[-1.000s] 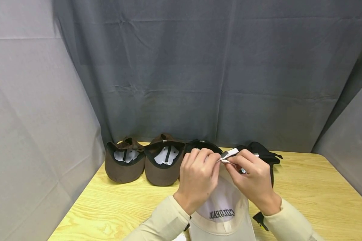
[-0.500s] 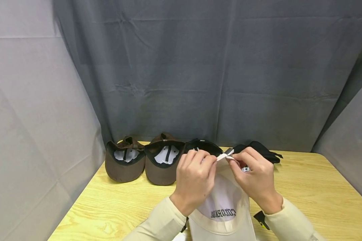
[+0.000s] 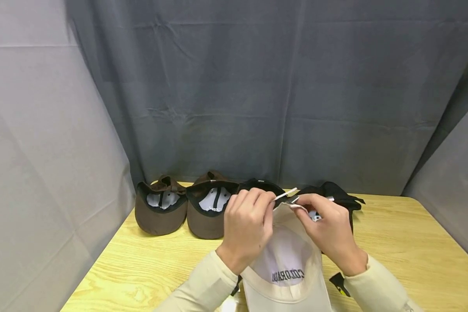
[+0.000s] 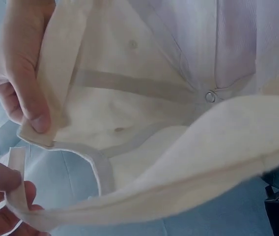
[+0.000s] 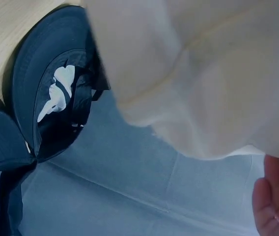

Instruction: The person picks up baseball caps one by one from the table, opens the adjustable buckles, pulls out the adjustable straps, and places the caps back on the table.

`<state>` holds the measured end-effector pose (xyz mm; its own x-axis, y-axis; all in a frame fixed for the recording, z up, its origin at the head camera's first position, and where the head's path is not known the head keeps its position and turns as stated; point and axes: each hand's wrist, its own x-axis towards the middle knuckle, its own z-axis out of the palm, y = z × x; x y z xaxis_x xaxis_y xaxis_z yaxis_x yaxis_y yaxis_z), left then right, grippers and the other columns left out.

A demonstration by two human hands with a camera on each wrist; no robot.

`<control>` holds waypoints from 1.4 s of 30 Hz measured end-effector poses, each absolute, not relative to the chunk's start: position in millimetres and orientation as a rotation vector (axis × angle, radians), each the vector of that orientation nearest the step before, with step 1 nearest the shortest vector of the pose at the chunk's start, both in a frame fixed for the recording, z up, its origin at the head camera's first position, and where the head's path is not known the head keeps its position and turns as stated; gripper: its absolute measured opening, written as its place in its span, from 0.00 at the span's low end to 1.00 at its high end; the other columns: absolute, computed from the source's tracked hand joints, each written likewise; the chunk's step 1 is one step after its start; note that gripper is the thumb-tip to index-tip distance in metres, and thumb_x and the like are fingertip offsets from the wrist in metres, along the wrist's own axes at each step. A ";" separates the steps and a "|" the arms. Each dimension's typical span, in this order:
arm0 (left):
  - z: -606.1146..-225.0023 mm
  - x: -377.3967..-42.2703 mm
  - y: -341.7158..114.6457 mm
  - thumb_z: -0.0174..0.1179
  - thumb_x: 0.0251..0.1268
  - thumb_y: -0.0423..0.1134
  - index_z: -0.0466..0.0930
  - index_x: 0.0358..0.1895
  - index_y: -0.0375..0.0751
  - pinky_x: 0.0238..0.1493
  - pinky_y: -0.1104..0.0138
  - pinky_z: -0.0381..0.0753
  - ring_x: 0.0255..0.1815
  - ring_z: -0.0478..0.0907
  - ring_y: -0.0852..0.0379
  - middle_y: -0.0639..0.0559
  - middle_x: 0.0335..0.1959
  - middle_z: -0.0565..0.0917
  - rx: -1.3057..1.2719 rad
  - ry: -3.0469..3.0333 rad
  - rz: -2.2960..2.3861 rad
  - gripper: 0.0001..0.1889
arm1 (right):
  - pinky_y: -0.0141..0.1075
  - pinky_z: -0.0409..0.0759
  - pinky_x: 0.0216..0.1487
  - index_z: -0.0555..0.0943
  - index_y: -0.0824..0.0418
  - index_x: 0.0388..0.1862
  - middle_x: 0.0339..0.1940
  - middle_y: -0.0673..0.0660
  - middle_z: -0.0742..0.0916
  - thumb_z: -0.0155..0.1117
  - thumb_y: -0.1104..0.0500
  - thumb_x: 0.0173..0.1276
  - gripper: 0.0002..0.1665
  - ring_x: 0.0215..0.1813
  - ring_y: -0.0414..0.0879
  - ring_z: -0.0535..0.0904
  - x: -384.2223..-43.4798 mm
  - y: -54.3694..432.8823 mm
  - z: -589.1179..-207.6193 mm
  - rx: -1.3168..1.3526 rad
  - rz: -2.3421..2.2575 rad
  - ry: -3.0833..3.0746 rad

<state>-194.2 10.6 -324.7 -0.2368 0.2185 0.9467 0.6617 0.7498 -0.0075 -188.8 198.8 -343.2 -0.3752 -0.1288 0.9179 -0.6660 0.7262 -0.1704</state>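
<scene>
A cream cap (image 3: 288, 299) hangs inside-up between my hands, its brim toward me and dark lettering showing reversed inside the crown. My left hand (image 3: 246, 229) pinches a narrow cream strap (image 3: 285, 193), whose free end sticks out up and to the right. With thumb and fingers my right hand (image 3: 330, 229) grips the opposite side of the cap's back opening, at a small dark metal buckle (image 3: 292, 199). In the left wrist view the cap's inside (image 4: 129, 108) shows seam tape and an eyelet. Cap fabric (image 5: 193, 83) fills much of the right wrist view.
Two brown caps (image 3: 160, 222) stand at the back left of the wooden table (image 3: 398, 255). Black caps (image 3: 331, 193) sit behind my hands, partly hidden. Grey cloth (image 3: 226, 86) hangs behind the table. A black item with yellow (image 3: 338, 284) shows by my right sleeve.
My left hand has shifted slightly left. The strap's end, earlier overlapping the dark buckle, now stands raised apart from it. My right hand has barely moved.
</scene>
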 end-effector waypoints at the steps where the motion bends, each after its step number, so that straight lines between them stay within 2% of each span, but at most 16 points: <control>1: -324.4 -194.9 10.4 0.64 0.59 0.36 0.84 0.34 0.50 0.31 0.68 0.71 0.27 0.77 0.58 0.59 0.29 0.82 -0.682 -1.811 -0.479 0.03 | 0.25 0.76 0.34 0.84 0.62 0.31 0.25 0.53 0.88 0.61 0.46 0.71 0.20 0.26 0.39 0.80 -189.1 198.9 -342.9 0.621 0.652 -1.887; 4: -324.0 -196.5 9.9 0.64 0.60 0.36 0.85 0.36 0.52 0.31 0.68 0.71 0.27 0.77 0.59 0.59 0.30 0.83 -0.677 -1.855 -0.476 0.05 | 0.25 0.76 0.33 0.82 0.64 0.33 0.26 0.53 0.87 0.56 0.43 0.72 0.24 0.26 0.39 0.80 -190.1 198.5 -342.6 0.629 0.654 -1.858; 8: -322.6 -196.7 10.0 0.62 0.61 0.35 0.86 0.38 0.53 0.31 0.68 0.72 0.30 0.78 0.59 0.59 0.32 0.83 -0.701 -1.942 -0.479 0.07 | 0.27 0.76 0.34 0.81 0.67 0.43 0.28 0.53 0.87 0.57 0.44 0.72 0.25 0.27 0.41 0.81 -190.7 198.3 -342.1 0.650 0.661 -1.863; 12: -321.6 -197.1 10.9 0.63 0.58 0.32 0.87 0.39 0.55 0.31 0.69 0.73 0.32 0.77 0.59 0.60 0.34 0.83 -0.744 -2.015 -0.474 0.11 | 0.29 0.75 0.36 0.82 0.66 0.50 0.30 0.54 0.84 0.65 0.56 0.63 0.20 0.29 0.42 0.79 -192.3 198.3 -341.8 0.676 0.647 -1.848; 14: -322.0 -197.5 11.3 0.64 0.56 0.31 0.87 0.39 0.55 0.31 0.69 0.73 0.33 0.77 0.58 0.60 0.34 0.83 -0.765 -2.035 -0.475 0.12 | 0.27 0.76 0.37 0.83 0.64 0.51 0.34 0.57 0.83 0.65 0.57 0.62 0.20 0.29 0.43 0.79 -192.7 198.5 -342.0 0.686 0.651 -1.841; 15: -322.6 -198.0 11.4 0.65 0.55 0.31 0.87 0.39 0.55 0.31 0.69 0.73 0.33 0.77 0.58 0.60 0.34 0.83 -0.774 -2.039 -0.474 0.12 | 0.26 0.76 0.38 0.84 0.64 0.51 0.36 0.59 0.83 0.66 0.59 0.61 0.19 0.29 0.43 0.79 -192.9 198.7 -341.9 0.699 0.657 -1.839; 18: -322.9 -198.2 11.4 0.66 0.55 0.32 0.87 0.39 0.54 0.32 0.68 0.74 0.34 0.77 0.58 0.59 0.34 0.84 -0.797 -2.043 -0.483 0.12 | 0.23 0.77 0.38 0.86 0.62 0.48 0.42 0.60 0.84 0.63 0.53 0.70 0.16 0.30 0.43 0.81 -192.6 198.4 -341.2 0.745 0.640 -1.842; 19: -322.8 -198.3 11.3 0.66 0.55 0.32 0.87 0.39 0.55 0.32 0.68 0.74 0.34 0.77 0.58 0.59 0.35 0.84 -0.805 -2.043 -0.486 0.12 | 0.23 0.78 0.38 0.87 0.62 0.47 0.42 0.59 0.85 0.59 0.50 0.73 0.18 0.31 0.43 0.82 -192.8 198.0 -340.6 0.775 0.631 -1.839; 22: -322.3 -198.0 11.1 0.66 0.57 0.33 0.87 0.38 0.54 0.32 0.68 0.74 0.34 0.77 0.58 0.59 0.35 0.84 -0.821 -2.041 -0.495 0.10 | 0.26 0.77 0.36 0.88 0.61 0.40 0.37 0.55 0.87 0.55 0.47 0.76 0.22 0.33 0.44 0.82 -192.9 196.5 -338.2 0.837 0.584 -1.827; 28: -323.3 -196.2 7.7 0.66 0.59 0.38 0.86 0.39 0.53 0.34 0.69 0.74 0.35 0.77 0.58 0.60 0.36 0.84 -0.812 -2.065 -0.515 0.06 | 0.32 0.75 0.35 0.89 0.60 0.31 0.28 0.52 0.87 0.56 0.46 0.75 0.24 0.31 0.45 0.80 -190.9 197.6 -330.6 0.842 0.540 -1.806; 32: -324.3 -192.7 -1.1 0.69 0.57 0.42 0.85 0.40 0.52 0.36 0.68 0.75 0.37 0.77 0.58 0.60 0.38 0.83 -0.820 -2.066 -0.536 0.07 | 0.28 0.74 0.33 0.89 0.61 0.30 0.27 0.51 0.87 0.56 0.45 0.75 0.25 0.30 0.43 0.78 -185.7 202.8 -321.8 0.806 0.561 -1.843; 36: -326.7 -186.7 -14.4 0.68 0.57 0.42 0.85 0.41 0.50 0.40 0.67 0.77 0.39 0.77 0.57 0.58 0.39 0.83 -0.837 -2.043 -0.578 0.08 | 0.22 0.73 0.32 0.89 0.60 0.31 0.27 0.50 0.86 0.56 0.43 0.74 0.26 0.29 0.37 0.76 -177.0 214.1 -306.7 0.744 0.560 -1.885; 37: -327.5 -185.1 -18.1 0.68 0.58 0.41 0.85 0.41 0.49 0.42 0.67 0.78 0.40 0.78 0.57 0.58 0.39 0.83 -0.837 -2.039 -0.591 0.08 | 0.21 0.72 0.32 0.89 0.60 0.31 0.27 0.49 0.86 0.56 0.43 0.74 0.25 0.29 0.35 0.76 -175.2 218.3 -301.8 0.728 0.549 -1.890; 39: -328.4 -181.5 -24.7 0.67 0.59 0.39 0.85 0.42 0.47 0.44 0.66 0.78 0.40 0.78 0.56 0.56 0.40 0.83 -0.835 -2.038 -0.619 0.09 | 0.19 0.70 0.31 0.89 0.61 0.31 0.26 0.49 0.86 0.62 0.49 0.70 0.19 0.30 0.31 0.74 -170.7 228.8 -290.2 0.696 0.534 -1.897; 42: -328.8 -176.5 -33.5 0.66 0.59 0.38 0.85 0.43 0.46 0.46 0.65 0.78 0.41 0.78 0.55 0.55 0.42 0.83 -0.823 -2.051 -0.642 0.09 | 0.13 0.68 0.35 0.89 0.63 0.30 0.25 0.52 0.86 0.69 0.63 0.58 0.05 0.32 0.22 0.72 -163.9 248.6 -270.8 0.612 0.504 -1.921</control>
